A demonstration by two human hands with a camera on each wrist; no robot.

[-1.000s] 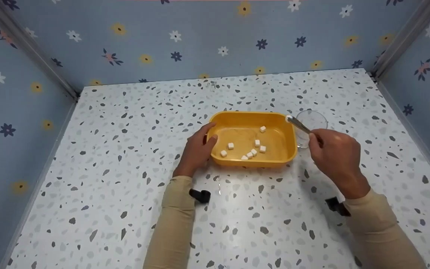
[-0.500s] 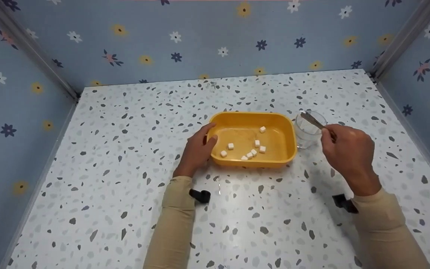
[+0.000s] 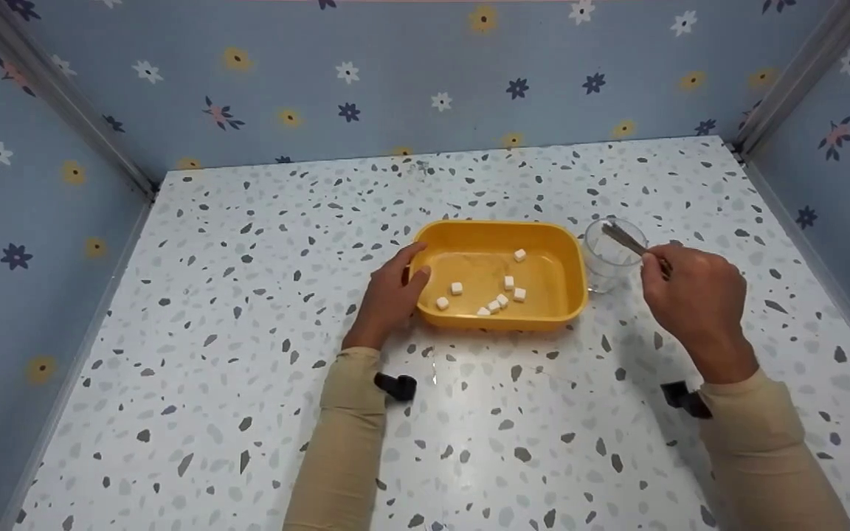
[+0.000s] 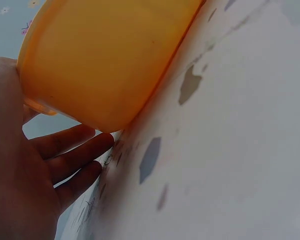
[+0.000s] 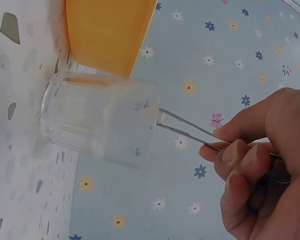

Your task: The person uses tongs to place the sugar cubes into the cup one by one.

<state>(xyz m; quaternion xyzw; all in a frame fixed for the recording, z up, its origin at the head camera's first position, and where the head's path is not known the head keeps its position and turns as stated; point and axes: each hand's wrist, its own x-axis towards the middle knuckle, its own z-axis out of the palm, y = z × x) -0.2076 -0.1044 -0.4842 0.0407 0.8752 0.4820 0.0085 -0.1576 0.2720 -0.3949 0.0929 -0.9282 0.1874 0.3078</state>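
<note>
On the speckled table stands a yellow plastic tub (image 3: 469, 323) with several small white cubes (image 3: 519, 294) on its floor. My left hand (image 3: 389, 299) holds the tub's left end, thumb over the rim; in the left wrist view its other fingers (image 4: 75, 160) lie spread beside the outer wall. My right hand (image 3: 696, 302) pinches metal tongs (image 3: 623, 237) with serrated arms. At the mouth of a clear glass (image 5: 100, 117), a small whitish piece (image 5: 160, 116) shows between the tong tips. The glass stands upright, close to the tub's right end.
Blue flowered panels (image 3: 395, 74) enclose the table (image 3: 285, 243) at the back and both sides. A black wrist camera mount (image 3: 398, 386) sits at the left sleeve, another mount (image 3: 685, 399) at the right.
My right hand has moved right with the tongs, from the tub's right rim to over the glass. The white cube at the tips went along. Left hand and tub have stayed put.
</note>
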